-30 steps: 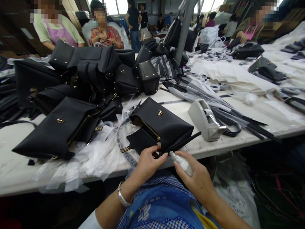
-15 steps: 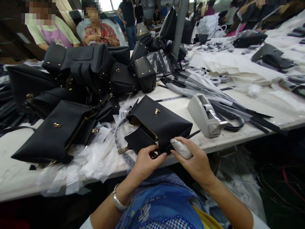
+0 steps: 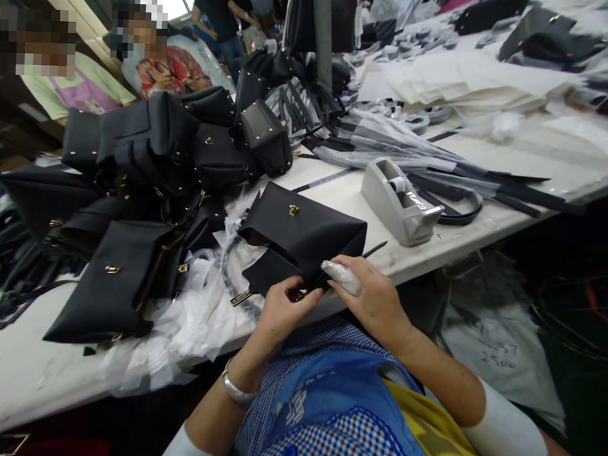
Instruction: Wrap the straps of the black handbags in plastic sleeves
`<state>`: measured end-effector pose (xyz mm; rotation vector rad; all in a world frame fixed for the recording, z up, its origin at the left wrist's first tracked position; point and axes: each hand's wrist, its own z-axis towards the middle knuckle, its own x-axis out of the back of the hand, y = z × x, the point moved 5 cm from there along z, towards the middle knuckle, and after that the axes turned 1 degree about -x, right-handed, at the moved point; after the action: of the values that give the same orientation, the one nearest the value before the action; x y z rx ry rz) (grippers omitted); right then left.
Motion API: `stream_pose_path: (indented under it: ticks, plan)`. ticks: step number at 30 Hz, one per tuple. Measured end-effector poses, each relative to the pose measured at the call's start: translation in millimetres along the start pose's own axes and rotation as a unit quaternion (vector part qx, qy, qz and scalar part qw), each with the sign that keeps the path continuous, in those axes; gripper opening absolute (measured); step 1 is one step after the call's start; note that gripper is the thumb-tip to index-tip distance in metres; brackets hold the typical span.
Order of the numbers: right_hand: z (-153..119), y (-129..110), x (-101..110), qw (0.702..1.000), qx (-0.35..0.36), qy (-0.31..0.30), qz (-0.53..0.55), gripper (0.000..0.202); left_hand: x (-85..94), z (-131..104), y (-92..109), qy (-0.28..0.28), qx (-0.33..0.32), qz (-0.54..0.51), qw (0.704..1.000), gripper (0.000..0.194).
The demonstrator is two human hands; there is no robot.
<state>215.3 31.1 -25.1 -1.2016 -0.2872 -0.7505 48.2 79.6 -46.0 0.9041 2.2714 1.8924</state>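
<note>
A black leather handbag (image 3: 314, 225) with a gold clasp lies at the table's near edge, its near end toward me. My left hand (image 3: 284, 314) pinches the bag at its near corner, thumb and fingers closed on the dark edge. In my right hand (image 3: 376, 304) is a tool with a white-wrapped handle (image 3: 344, 278); its tip is hidden against the bag beside my left thumb. What kind of tool it is I cannot make out. A black flap with a gold zip pull (image 3: 241, 297) sticks out left of my left hand.
A grey tape dispenser (image 3: 397, 201) stands right of the bag. Another black bag (image 3: 107, 291) lies at left, beside crumpled white wrapping (image 3: 195, 324). More black bags (image 3: 138, 132) are piled behind. Wrapped straps (image 3: 387, 141) lie beyond the dispenser. Two people (image 3: 170, 70) are across the table.
The view has swung, so table and bags sit differently in the frame. Both hands keep the same hold at the bag's near corner; the tool stays close to it.
</note>
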Motion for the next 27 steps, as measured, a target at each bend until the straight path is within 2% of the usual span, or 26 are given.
stream_pose_path:
  ticks: [7, 11, 18, 27]
  plan:
    - [-3.2, 5.9, -2.2, 0.999, -0.035, -0.013, -0.018, 0.034, -2.2, -0.4, -1.1, -0.007, 0.042, -0.038, 0.998, 0.035]
    - [-2.7, 7.7, -2.5, 0.998, -0.049, -0.020, -0.031, 0.036, 0.3, 0.7, 1.1, 0.008, 0.015, 0.013, 1.000, 0.031]
    - [-6.4, 8.1, -8.1, 0.999, -0.045, 0.005, -0.028, 0.035, 1.0, 6.0, -1.1, 0.025, -0.023, 0.078, 0.996, 0.029]
    - [-9.3, 11.4, -7.6, 0.999, -0.039, 0.007, 0.004, 0.035, -1.8, 3.5, -1.9, 0.023, -0.032, 0.075, 0.996, 0.033]
